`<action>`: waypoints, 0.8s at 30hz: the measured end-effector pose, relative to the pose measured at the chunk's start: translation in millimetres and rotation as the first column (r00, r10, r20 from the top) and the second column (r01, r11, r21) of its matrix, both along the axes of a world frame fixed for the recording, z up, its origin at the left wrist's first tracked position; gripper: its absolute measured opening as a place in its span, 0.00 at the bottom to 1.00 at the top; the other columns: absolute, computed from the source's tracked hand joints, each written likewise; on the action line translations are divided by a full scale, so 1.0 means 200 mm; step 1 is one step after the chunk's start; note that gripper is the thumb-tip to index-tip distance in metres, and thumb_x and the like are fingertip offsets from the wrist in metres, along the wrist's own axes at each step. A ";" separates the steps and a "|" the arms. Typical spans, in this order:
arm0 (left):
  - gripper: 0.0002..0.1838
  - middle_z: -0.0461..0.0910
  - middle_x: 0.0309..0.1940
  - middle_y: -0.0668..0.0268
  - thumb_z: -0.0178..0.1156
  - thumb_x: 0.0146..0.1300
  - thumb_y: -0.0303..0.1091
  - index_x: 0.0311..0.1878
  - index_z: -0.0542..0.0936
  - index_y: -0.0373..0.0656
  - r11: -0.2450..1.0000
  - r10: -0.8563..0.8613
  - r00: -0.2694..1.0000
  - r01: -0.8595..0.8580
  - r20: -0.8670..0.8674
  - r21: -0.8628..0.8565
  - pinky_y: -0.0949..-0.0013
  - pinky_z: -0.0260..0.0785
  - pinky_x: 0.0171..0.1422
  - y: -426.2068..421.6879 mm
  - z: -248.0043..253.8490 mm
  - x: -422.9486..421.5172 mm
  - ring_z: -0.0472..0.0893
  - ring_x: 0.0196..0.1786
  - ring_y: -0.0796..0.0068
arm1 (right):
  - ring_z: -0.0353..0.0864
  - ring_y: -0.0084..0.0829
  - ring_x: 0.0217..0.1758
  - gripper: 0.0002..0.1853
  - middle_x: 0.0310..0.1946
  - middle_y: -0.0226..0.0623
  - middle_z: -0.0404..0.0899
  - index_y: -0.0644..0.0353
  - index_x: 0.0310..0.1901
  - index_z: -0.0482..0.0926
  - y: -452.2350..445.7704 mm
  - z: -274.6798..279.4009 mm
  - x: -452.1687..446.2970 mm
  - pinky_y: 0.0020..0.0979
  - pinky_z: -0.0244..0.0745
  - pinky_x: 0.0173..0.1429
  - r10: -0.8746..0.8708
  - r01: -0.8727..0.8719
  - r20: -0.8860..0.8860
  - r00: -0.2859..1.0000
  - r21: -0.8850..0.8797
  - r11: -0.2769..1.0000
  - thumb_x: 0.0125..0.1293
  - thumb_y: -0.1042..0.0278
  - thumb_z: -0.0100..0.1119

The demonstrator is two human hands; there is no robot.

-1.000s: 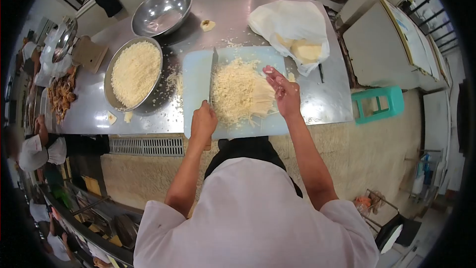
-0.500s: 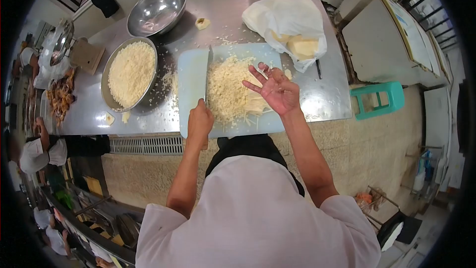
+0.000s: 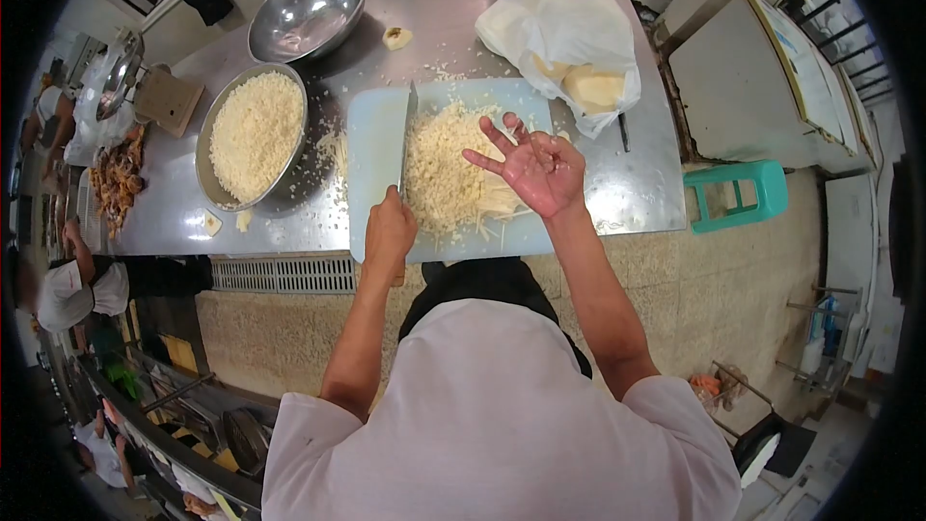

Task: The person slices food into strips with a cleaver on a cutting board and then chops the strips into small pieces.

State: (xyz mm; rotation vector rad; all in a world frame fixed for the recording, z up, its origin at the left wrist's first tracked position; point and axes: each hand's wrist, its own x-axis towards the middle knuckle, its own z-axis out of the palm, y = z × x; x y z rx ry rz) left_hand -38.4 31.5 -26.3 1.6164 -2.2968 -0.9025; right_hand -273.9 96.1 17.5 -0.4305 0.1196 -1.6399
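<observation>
1. Knife (image 3: 406, 150) lies along the left side of a chopped pale pile (image 3: 446, 159) on a cutting board (image 3: 374, 154), its blade pointing away from the worker; the left hand (image 3: 390, 232) is closed around the handle.
2. Right hand (image 3: 542, 172), palm up and fingers loosely spread, hangs by the pile's right side with nothing visible in its grasp; contact with the pile cannot be told.
3. Blade looks stiff and fairly weighty, best gripped by the handle, which damp fingers could make slippery. Bits appear light, soft and crumbly, better scooped from beneath than pinched.
4. Count on the metal table (image 3: 637, 188): one knife, one board, one white bag (image 3: 540, 24) and two bowls, one shiny (image 3: 309, 10), one heaped (image 3: 204, 156). Loose crumbs are too many to count.
</observation>
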 end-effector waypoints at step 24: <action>0.11 0.79 0.26 0.40 0.52 0.64 0.27 0.44 0.71 0.27 0.996 -0.007 1.000 0.005 -0.015 -0.085 0.51 0.72 0.33 0.00 -0.05 0.01 0.82 0.30 0.42 | 0.65 0.43 0.70 0.06 0.54 0.36 0.74 0.55 0.30 0.82 -0.03 -0.09 -0.19 0.53 0.58 0.71 -0.015 0.034 -0.280 0.960 0.065 0.997 0.60 0.70 0.54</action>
